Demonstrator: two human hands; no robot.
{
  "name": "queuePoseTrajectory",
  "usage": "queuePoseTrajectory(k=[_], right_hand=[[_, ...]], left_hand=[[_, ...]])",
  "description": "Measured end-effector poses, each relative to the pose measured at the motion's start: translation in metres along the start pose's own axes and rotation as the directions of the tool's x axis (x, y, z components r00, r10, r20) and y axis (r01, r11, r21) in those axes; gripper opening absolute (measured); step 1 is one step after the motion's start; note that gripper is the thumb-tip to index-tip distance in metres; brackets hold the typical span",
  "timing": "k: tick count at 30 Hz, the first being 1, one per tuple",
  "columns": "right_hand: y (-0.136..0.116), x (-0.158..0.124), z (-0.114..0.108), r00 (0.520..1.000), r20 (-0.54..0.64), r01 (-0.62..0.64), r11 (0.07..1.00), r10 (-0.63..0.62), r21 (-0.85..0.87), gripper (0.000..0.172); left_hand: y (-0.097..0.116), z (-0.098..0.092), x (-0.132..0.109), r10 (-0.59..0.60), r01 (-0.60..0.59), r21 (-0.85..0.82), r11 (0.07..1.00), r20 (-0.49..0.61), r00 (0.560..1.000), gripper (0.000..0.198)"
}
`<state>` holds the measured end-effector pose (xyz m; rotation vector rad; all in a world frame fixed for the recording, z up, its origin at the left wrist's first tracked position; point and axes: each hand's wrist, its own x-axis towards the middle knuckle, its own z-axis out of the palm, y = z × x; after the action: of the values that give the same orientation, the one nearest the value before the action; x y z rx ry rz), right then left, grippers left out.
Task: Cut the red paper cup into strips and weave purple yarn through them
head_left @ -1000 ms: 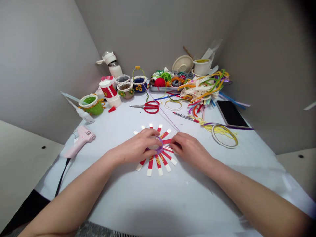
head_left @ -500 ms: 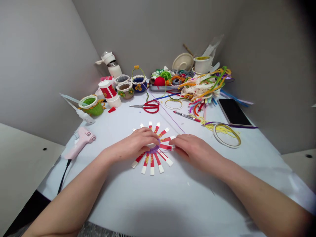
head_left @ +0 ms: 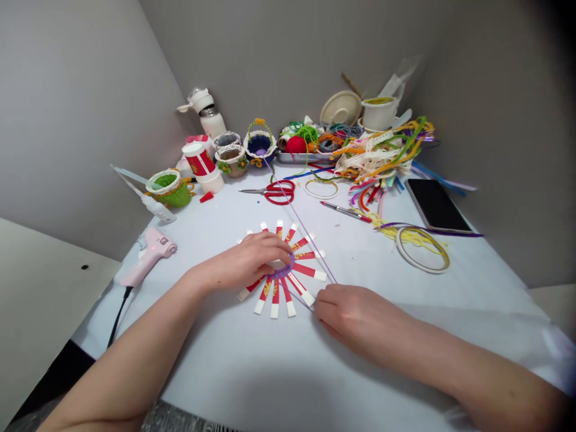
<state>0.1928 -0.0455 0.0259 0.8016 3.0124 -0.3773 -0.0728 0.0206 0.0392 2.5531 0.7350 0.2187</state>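
Observation:
A paper cup cut into red and white strips [head_left: 310, 272] lies splayed out like a sun on the table. Purple yarn [head_left: 285, 270] is wound round its middle ring. My left hand [head_left: 263, 252] grips the cup at the ring's left side, thumb towards the centre and fingers over the strips. Just off the lower right strips, my right hand [head_left: 344, 309] is closed on the purple yarn strand [head_left: 310, 237]. That strand runs from the dark blue basket [head_left: 260, 147] at the back to my right hand, and a taut length goes from the hand under the strips.
Red-handled scissors [head_left: 279, 192], a pen [head_left: 345, 212] and tape rolls [head_left: 423, 249] lie beyond the cup. A pink glue gun [head_left: 150, 255] is at the left, a phone [head_left: 438, 205] at the right. Small pots, a yarn tray [head_left: 306, 158] and ribbons [head_left: 382, 156] line the back.
My right hand has moved down and towards me with the yarn, from the right-hand strips to below the lower right ones. My left hand stays on the cup. The view has shifted slightly.

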Motion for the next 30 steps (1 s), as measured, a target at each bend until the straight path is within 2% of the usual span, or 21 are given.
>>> queuePoseTrajectory(k=[2, 5, 9, 13, 16, 19, 22, 25, 28, 30], right_hand=[[0.001, 0.000, 0.003, 0.999, -0.032, -0.018, 1.000, 0.017, -0.025, 0.018], [0.008, 0.000, 0.004, 0.984, -0.132, -0.128, 0.989, 0.117, -0.072, 0.016], [0.025, 0.008, 0.001, 0.927, -0.221, -0.319, 0.947, 0.303, -0.041, 0.015], [0.040, 0.024, 0.002, 0.851, -0.296, -0.441, 0.896, 0.434, 0.048, 0.017], [0.045, 0.032, 0.003, 0.814, -0.343, -0.464, 0.880, 0.469, 0.103, 0.017], [0.050, 0.033, -0.001, 0.830, -0.334, -0.436, 0.893, 0.446, 0.110, 0.013], [0.064, 0.041, -0.018, 0.838, -0.362, -0.396, 0.912, 0.408, 0.112, 0.015], [0.088, 0.070, -0.050, 0.811, -0.389, -0.388, 0.899, 0.437, 0.200, 0.020], [0.117, 0.125, -0.082, 0.753, -0.336, -0.464, 0.818, 0.566, 0.340, 0.020], [0.133, 0.165, -0.093, 0.727, -0.303, -0.513, 0.780, 0.617, 0.358, 0.020]], left_hand=[[0.001, 0.000, 0.001, 0.013, -0.013, -0.011, 1.000, -0.002, 1.000, 0.036], [0.002, -0.001, 0.002, 0.019, -0.019, -0.027, 0.999, -0.005, 1.000, 0.035], [0.005, -0.002, 0.002, 0.025, -0.025, -0.044, 0.999, 0.000, 1.000, 0.039], [0.008, 0.002, 0.002, 0.048, -0.048, -0.023, 0.999, 0.011, 0.999, 0.046], [0.011, 0.007, 0.002, 0.056, -0.057, 0.057, 0.997, 0.020, 0.998, 0.051], [0.013, 0.009, 0.002, 0.049, -0.051, 0.074, 0.996, 0.022, 0.999, 0.047], [0.014, 0.010, 0.002, 0.040, -0.038, 0.059, 0.998, -0.020, 0.999, 0.040], [0.015, 0.011, 0.002, 0.037, -0.036, 0.040, 0.999, -0.028, 0.999, 0.038], [0.015, 0.011, 0.003, 0.016, -0.016, 0.022, 1.000, -0.021, 1.000, 0.036], [0.016, 0.011, 0.003, 0.005, -0.004, 0.015, 1.000, -0.026, 1.000, 0.034]])
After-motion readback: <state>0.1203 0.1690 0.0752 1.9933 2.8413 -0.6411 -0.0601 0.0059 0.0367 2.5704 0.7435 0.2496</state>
